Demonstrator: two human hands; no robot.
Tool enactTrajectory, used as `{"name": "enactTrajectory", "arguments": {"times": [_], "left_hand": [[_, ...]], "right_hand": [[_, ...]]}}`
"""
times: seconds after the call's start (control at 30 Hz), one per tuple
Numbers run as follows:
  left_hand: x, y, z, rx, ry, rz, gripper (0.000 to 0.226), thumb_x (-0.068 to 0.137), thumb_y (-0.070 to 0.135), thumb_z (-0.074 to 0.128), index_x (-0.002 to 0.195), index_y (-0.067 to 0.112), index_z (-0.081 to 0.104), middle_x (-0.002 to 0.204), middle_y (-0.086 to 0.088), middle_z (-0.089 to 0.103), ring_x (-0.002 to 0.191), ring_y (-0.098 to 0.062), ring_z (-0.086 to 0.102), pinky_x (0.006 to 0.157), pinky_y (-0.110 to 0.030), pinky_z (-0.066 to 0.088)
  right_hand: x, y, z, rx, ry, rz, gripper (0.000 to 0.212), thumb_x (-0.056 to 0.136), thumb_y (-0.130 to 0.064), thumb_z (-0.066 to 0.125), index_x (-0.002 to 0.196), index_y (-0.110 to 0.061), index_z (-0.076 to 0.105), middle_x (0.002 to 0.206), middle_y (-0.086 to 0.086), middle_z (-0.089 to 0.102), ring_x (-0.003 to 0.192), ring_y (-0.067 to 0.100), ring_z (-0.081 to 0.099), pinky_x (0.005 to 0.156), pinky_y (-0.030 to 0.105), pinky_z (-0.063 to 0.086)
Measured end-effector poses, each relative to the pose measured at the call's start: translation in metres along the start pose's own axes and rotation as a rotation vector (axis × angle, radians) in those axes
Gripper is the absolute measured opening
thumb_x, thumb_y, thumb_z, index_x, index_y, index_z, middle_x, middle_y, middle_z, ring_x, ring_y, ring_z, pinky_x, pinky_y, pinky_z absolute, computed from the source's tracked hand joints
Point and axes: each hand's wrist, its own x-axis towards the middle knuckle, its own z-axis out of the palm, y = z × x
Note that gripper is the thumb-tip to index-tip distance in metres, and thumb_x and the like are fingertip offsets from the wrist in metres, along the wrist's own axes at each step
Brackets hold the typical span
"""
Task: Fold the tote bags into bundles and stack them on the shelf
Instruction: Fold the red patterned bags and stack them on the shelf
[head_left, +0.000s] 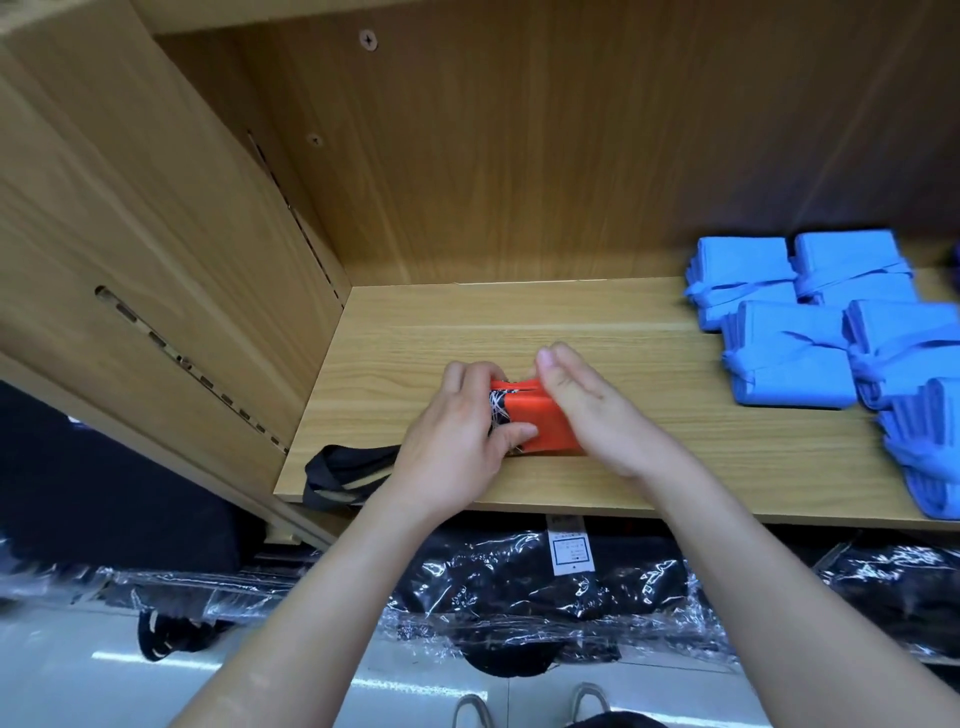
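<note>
Centrally, one orange bundle (543, 422) clamped in left hand (451, 453) grip, right hand (595, 415) flat, five blue bundles (795, 366)

Bright even light, wide-angle warp, blurred edges

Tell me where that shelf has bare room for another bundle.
Bare shelf board lies between the orange bundle and the blue bundles, and behind the left hand and right hand up to the back panel. The right end is crowded; a black strap lies front-left.
</note>
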Motion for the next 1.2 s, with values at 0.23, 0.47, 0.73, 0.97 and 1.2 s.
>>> {"name": "enactTrajectory", "arguments": {"times": [0.23,0.47,0.73,0.97,1.2], "left_hand": [[-0.007,0.01,0.011,-0.092,-0.05,0.085,0.036,0.094,0.019,0.058,0.126,0.013,0.042,0.121,-0.003,0.045,0.105,-0.025,0.053,0.085,-0.033,0.04],[-0.013,0.018,0.018,-0.108,-0.032,0.093,0.037,0.096,0.018,0.055,0.13,0.01,0.041,0.124,-0.006,0.045,0.105,-0.027,0.053,0.086,-0.04,0.043],[-0.014,0.02,0.024,-0.071,0.011,0.041,0.027,0.094,0.013,0.049,0.12,0.012,0.041,0.114,-0.006,0.044,0.097,-0.033,0.054,0.078,-0.05,0.047],[-0.016,0.022,0.027,-0.062,0.045,0.081,0.035,0.095,0.028,0.057,0.124,0.017,0.042,0.117,0.0,0.049,0.097,-0.025,0.056,0.078,-0.04,0.046],[-0.029,0.02,0.024,-0.083,0.0,0.087,0.08,0.089,0.022,0.068,0.148,0.035,0.015,0.118,-0.003,0.062,0.098,-0.022,0.06,0.082,-0.034,0.047]], "right_hand": [[-0.004,0.017,0.033,-0.029,0.603,-0.053,0.028,0.101,-0.016,0.046,0.073,-0.018,0.047,0.064,-0.009,0.046,0.06,-0.002,0.043,0.06,0.02,0.033],[-0.006,0.013,0.029,-0.028,0.649,-0.148,0.033,0.098,0.002,0.036,0.114,-0.019,0.056,0.066,-0.006,0.046,0.061,-0.001,0.046,0.061,0.01,0.036],[-0.016,0.004,0.005,-0.664,0.104,-0.087,0.031,0.102,-0.036,0.036,0.105,-0.019,0.062,0.09,0.002,0.057,0.099,0.021,0.053,0.083,0.034,0.042],[-0.022,-0.01,-0.021,-0.942,-0.143,-0.154,0.025,0.099,-0.031,0.047,0.12,-0.019,0.056,0.096,-0.004,0.049,0.099,0.025,0.056,0.08,0.035,0.043],[-0.033,-0.018,-0.02,-1.169,-0.199,-0.229,0.035,0.093,-0.034,0.056,0.121,-0.019,0.043,0.112,0.002,0.055,0.111,0.024,0.05,0.086,0.035,0.044]]}}
